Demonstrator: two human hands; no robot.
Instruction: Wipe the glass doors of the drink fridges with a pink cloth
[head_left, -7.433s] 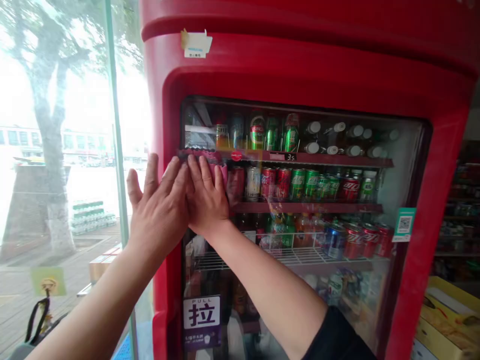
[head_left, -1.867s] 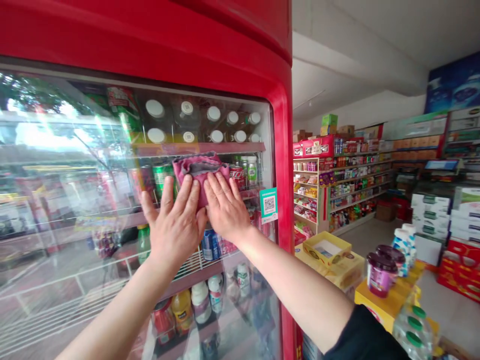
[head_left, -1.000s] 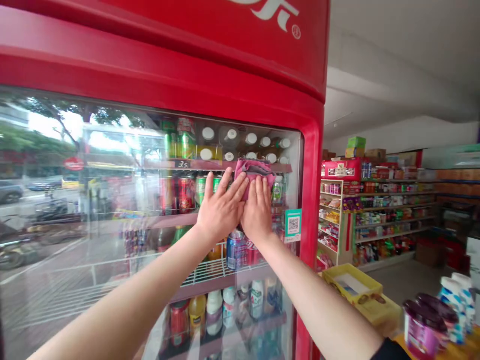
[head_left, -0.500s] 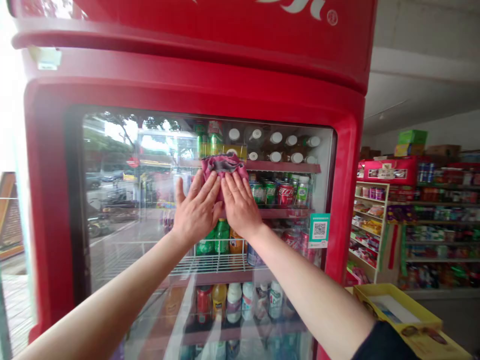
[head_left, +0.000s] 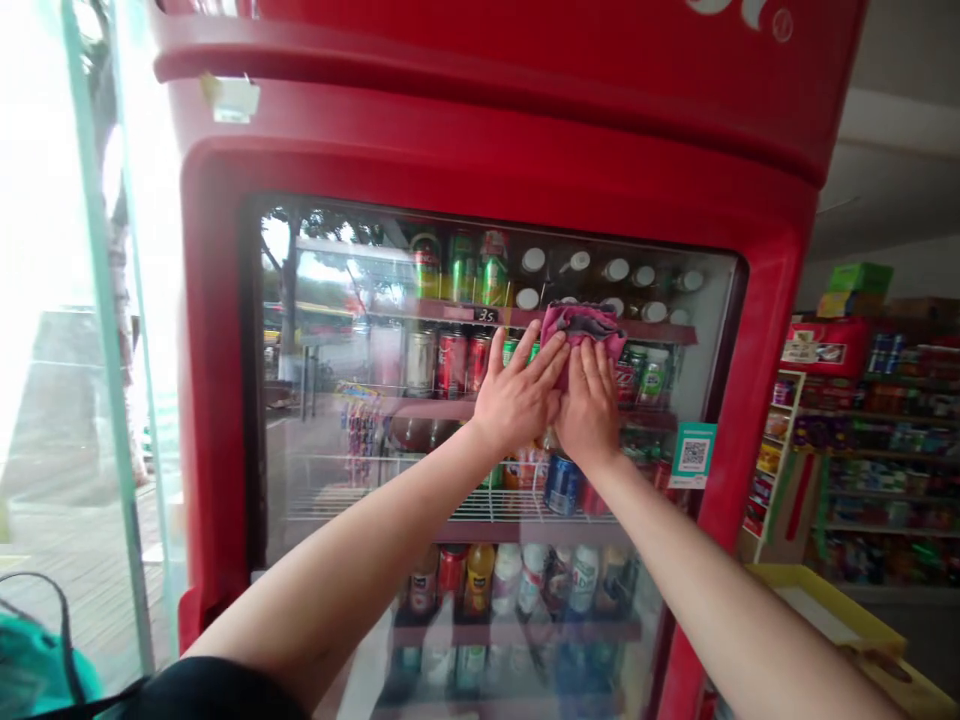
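A pink cloth [head_left: 583, 326] is pressed flat against the glass door [head_left: 330, 400] of a red drinks cooler [head_left: 480, 150]. My left hand [head_left: 517, 395] lies flat with fingers stretched, its fingertips on the cloth's left part. My right hand [head_left: 589, 405] lies flat beside it, fingers on the cloth's lower middle. Both hands touch each other at the thumbs' side. Behind the glass stand rows of cans and bottles on several shelves.
A green QR sticker [head_left: 693, 455] is on the door's right edge. Glass shopfront [head_left: 105, 330] stands to the left, with a teal bag [head_left: 37, 670] low down. Stocked store shelves [head_left: 870, 440] and a yellow box [head_left: 832, 620] are to the right.
Both hands have slid the cloth rightward across the glass after an earlier sweep to the left. The view has swung, so the cooler's left frame and shopfront show again.
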